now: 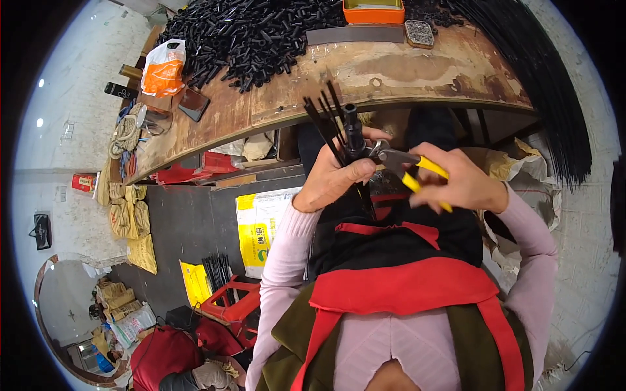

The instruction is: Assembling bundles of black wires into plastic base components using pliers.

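My left hand (326, 181) is closed around an upright black plastic tube (353, 127) and several thin black rods (318, 120) that fan out beside it. Yellow-handled pliers (424, 167) are in my right hand (468, 182), its fingers wrapped over the grips. The grey jaws of the pliers meet the side of the tube, close to my left thumb and a small shiny metal bit. What exactly lies between the jaws is too small to make out. Both hands are above my lap, in front of the bench edge.
On the wooden bench (261, 124) lie a heap of black plastic pieces (251, 39), an orange container (373, 13), a small tin of metal bits (419, 32) and a phone (193, 104). Long black rods (554, 91) hang over its right end. A red stool (228, 301) stands lower left.
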The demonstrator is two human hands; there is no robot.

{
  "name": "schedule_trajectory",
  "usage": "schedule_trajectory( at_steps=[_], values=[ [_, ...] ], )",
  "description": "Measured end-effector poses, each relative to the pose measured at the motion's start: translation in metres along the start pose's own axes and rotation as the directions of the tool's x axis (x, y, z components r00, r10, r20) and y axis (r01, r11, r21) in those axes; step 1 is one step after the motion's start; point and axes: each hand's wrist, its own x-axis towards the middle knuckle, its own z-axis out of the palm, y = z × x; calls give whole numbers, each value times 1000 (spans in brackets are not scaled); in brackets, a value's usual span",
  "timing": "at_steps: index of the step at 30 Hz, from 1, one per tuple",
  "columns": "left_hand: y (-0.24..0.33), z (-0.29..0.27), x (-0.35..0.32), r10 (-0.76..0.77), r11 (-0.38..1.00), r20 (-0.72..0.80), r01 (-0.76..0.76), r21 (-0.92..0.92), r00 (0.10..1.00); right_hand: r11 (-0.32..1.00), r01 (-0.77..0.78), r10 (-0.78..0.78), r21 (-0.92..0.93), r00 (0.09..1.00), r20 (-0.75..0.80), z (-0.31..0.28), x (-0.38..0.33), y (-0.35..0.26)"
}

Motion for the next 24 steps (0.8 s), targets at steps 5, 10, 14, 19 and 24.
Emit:
schedule_trajectory(
  at_steps=[5,10,14,19,24],
  values=[
    [4,3,2,-61,998,159,61,9,985,911,-343,278,231,922,271,-6,-13,-4],
    [2,10,7,-23,1000,17,23,13,1000,579,142,-424,-803,894,-147,-10,-12,8],
    [-6,14,6,-11,1000,-20,12,18,1000,942,-251,255,-221,967,-9,-9,-8,-12],
    [-6,15,3,11,1000,-36,-11,13,999,949,-97,82,-300,995,-60,-2,-9,-1],
    [-2,12,3,3,999,4,-3,53,1000,965,-130,134,-227,991,4,-4,-11,-6]
  ],
)
